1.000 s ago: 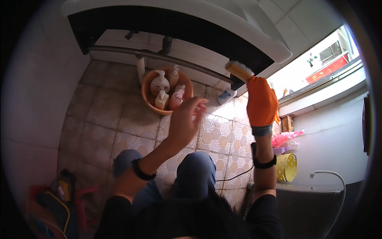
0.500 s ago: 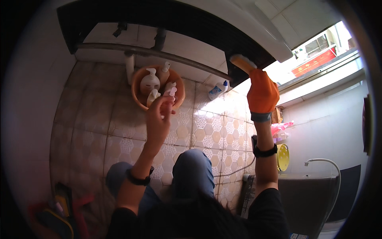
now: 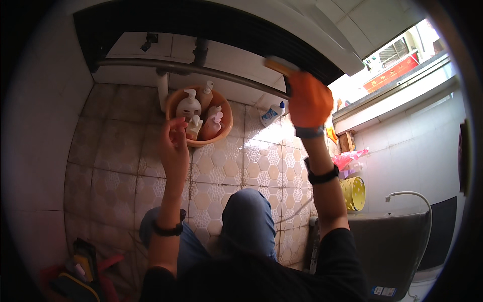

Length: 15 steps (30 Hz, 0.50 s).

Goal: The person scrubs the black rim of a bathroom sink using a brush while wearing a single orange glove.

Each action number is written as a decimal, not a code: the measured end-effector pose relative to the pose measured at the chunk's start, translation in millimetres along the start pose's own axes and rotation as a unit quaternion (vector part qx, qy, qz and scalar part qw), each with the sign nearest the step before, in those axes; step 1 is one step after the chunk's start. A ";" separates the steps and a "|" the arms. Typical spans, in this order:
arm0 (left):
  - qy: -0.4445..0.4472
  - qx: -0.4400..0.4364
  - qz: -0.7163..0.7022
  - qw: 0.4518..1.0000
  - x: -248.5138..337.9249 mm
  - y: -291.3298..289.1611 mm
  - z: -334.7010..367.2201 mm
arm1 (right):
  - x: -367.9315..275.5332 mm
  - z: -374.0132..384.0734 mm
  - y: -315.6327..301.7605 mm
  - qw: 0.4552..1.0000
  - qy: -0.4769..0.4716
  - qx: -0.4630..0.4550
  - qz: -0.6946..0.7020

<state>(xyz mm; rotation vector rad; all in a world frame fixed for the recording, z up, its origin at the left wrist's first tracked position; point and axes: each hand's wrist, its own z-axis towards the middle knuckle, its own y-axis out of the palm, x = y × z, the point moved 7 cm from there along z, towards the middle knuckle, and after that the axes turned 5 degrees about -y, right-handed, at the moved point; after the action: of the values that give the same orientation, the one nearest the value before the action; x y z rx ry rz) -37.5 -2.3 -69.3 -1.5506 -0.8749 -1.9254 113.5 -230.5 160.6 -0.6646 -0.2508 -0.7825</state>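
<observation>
My right hand (image 3: 310,102), in an orange glove, grips what looks like a yellow brush (image 3: 283,66) with a pale, blurred edge. It meets the black slatted front (image 3: 241,43) of the white fixture above. My bare left hand (image 3: 175,138) hovers at the near left rim of an orange basin (image 3: 227,132), fingers loosely bent and apart, nothing visible in them. Inside the basin stand several pump bottles: a large white bottle (image 3: 188,106), a smaller cream bottle (image 3: 193,128), a pinkish bottle (image 3: 211,127) and a tan bottle (image 3: 206,95).
A white bottle with a blue cap (image 3: 272,115) stands on the tiled floor (image 3: 211,163). A metal rail (image 3: 201,69) runs below the black front. To the right are a yellow dotted bin (image 3: 354,194), a dark grey appliance (image 3: 375,246) with a hose (image 3: 420,205), and a window ledge (image 3: 397,93).
My right hand has moved left along the black front with the brush. My left hand has drawn back left from the pinkish bottle to the basin's near left rim.
</observation>
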 end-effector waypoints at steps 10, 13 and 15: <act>0.029 0.049 0.045 0.997 33.0 -29.1 -0.1 | -1.9 0.1 -10.8 0.999 0.000 0.043 -0.013; 0.033 0.000 0.032 0.999 38.2 -17.4 -1.9 | -4.0 0.6 -5.7 1.000 -0.010 -0.001 0.019; 0.036 -0.033 0.018 0.999 43.2 -15.9 -3.7 | -2.8 -1.0 -10.9 1.000 0.004 0.011 0.001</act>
<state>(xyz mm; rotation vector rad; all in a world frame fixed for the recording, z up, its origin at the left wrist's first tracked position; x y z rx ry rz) -60.9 5.6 -30.2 -1.5130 -0.7551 -1.9908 103.6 -235.3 163.6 -0.6409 -0.2505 -0.7797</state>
